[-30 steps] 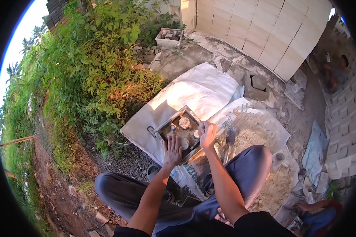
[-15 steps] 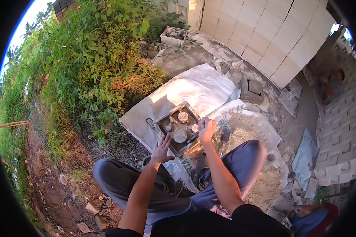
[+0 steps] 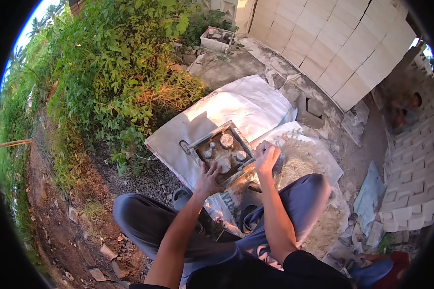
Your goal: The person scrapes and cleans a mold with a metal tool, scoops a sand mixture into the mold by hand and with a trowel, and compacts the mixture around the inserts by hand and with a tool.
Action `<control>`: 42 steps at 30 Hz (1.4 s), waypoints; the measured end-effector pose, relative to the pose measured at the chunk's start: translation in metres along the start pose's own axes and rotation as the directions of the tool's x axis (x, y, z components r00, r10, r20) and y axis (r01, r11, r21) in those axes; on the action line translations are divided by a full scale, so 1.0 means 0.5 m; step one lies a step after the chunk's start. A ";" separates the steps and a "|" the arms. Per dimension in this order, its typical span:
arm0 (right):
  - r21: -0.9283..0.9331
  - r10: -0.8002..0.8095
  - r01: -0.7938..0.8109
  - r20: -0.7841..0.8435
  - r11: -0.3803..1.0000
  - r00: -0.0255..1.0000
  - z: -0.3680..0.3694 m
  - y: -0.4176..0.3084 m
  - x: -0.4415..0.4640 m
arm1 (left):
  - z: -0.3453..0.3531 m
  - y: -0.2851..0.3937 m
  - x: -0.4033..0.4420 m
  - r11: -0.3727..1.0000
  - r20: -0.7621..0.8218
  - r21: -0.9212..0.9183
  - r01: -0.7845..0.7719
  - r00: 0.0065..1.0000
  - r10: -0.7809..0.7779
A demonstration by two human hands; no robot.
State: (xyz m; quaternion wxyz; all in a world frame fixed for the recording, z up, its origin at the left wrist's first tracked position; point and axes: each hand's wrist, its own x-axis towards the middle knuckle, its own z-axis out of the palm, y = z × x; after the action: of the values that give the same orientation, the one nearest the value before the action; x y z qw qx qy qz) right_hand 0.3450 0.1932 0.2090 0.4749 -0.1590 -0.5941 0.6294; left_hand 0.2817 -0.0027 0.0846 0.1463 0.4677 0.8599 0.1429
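On a white sack (image 3: 171, 127) lies a square frame (image 3: 239, 131), like a casting mould, with several round grey pieces inside. The largest is a pale disc (image 3: 223, 164) near its lower left side; a reddish-topped cylinder (image 3: 226, 140) sits at the far corner. My left hand (image 3: 208, 180) is open, fingers spread at the frame's near left edge, by the pale disc. My right hand (image 3: 267, 157) is closed just past the frame's right corner; what it holds, if anything, is hidden. Beside it a dark, flat blade-like thing (image 3: 278, 166) rests against the sand, partly covered.
Pale sand (image 3: 299, 161) is heaped on another sack at right. Hollow blocks (image 3: 311, 110) and a white crate (image 3: 217, 39) stand farther off. Bushes (image 3: 130, 72) border the left. Stacked blocks (image 3: 414, 178) line the right, where another person (image 3: 410, 103) shows in shadow.
My left hand has moved forward and right, onto the frame's near edge by the pale disc. The closed right hand has shifted right, away from the frame, toward the dark blade-like thing.
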 end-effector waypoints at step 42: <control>0.071 0.284 -0.307 0.226 0.949 0.932 0.046 -0.022 -0.089 | -0.043 0.031 -0.022 0.913 0.018 -0.081 0.400 0.916 -0.400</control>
State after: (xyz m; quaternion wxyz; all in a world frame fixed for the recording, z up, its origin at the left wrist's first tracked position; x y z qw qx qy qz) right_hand 0.3540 0.1428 0.2081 0.3161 -0.1530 -0.5769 0.7375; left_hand 0.2908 -0.0065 0.1117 0.1923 0.2757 0.9306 0.1450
